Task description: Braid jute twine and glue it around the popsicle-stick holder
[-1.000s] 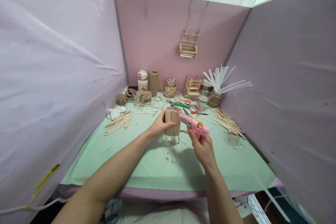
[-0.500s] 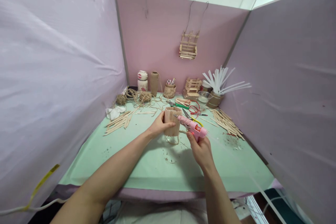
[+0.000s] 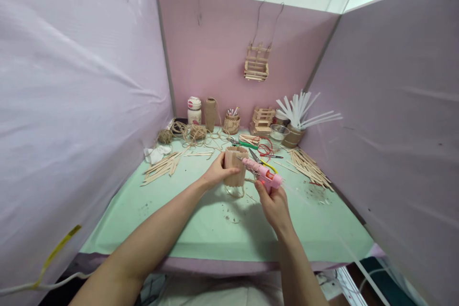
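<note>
My left hand (image 3: pixel 219 172) is closed round the left side of a small cup made of upright wooden craft sticks (image 3: pixel 234 177), the thumb lying across its front. In my right hand (image 3: pixel 274 203) is a pink hot glue gun (image 3: pixel 263 172), its nozzle pointing left at the cup's upper front. Whether the tip touches the wood I cannot tell. A strand of twine (image 3: pixel 234 194) hangs in a loop below the cup and runs right behind the glue gun. Just behind the gun lie scissors with yellow handles (image 3: pixel 268 166).
Loose craft sticks lie at left (image 3: pixel 163 169) and right (image 3: pixel 310 167). Tangled twine (image 3: pixel 190 130), a white jar (image 3: pixel 194 112) and a pot of white glue sticks (image 3: pixel 293 137) stand along the back. Green-handled pliers (image 3: pixel 248 145) lie behind the cup. Fabric walls enclose three sides.
Almost nothing differs. Both hands, the cup and the glue gun keep their places; the whole view has shifted very slightly.
</note>
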A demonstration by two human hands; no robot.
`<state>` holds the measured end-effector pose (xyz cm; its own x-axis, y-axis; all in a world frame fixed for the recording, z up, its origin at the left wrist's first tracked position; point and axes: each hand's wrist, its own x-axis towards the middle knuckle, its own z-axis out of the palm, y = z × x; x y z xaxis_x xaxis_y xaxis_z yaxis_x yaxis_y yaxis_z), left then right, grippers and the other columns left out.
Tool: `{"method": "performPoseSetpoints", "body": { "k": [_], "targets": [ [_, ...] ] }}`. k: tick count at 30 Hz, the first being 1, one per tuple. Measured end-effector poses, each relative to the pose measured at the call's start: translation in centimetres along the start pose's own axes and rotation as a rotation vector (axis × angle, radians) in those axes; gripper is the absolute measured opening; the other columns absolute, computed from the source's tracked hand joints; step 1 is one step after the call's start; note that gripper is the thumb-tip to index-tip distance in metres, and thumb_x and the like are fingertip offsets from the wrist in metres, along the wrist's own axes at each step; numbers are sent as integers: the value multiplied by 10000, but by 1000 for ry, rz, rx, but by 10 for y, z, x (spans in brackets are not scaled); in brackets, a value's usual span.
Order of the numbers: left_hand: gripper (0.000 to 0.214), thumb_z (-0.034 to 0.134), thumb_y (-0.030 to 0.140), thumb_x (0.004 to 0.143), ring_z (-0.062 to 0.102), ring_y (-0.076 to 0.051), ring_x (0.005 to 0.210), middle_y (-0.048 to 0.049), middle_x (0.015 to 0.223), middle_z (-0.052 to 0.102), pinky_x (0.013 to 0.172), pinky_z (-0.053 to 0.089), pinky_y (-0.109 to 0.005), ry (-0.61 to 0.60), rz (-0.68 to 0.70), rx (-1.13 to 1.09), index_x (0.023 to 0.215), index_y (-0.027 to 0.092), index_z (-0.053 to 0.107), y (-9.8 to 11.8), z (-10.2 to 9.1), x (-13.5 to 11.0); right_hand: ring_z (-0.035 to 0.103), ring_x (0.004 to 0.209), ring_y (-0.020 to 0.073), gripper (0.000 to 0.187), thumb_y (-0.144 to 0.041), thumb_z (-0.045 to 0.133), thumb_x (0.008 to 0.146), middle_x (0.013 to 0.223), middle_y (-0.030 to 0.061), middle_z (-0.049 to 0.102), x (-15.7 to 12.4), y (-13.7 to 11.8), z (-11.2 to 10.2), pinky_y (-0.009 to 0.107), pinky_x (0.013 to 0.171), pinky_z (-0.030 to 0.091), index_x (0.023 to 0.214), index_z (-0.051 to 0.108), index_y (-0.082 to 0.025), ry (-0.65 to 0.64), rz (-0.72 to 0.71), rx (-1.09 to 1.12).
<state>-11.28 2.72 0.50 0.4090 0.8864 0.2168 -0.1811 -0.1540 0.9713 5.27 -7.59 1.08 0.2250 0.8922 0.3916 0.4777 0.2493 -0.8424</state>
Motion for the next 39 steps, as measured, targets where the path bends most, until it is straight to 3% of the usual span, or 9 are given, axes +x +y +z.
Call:
{"method": "performPoseSetpoints", "body": {
  "k": [39],
  "targets": [
    [673, 798, 321, 598, 529, -277, 1133, -111, 1221, 573, 928, 444, -389, -6, -1, -16, 1184, 179, 497, 1, 0, -1, 318, 492, 101, 385, -497, 498, 804, 505, -39, 360, -1, -1, -1, 230, 453, 301, 574, 428, -196, -29, -11, -12]
  ]
}}
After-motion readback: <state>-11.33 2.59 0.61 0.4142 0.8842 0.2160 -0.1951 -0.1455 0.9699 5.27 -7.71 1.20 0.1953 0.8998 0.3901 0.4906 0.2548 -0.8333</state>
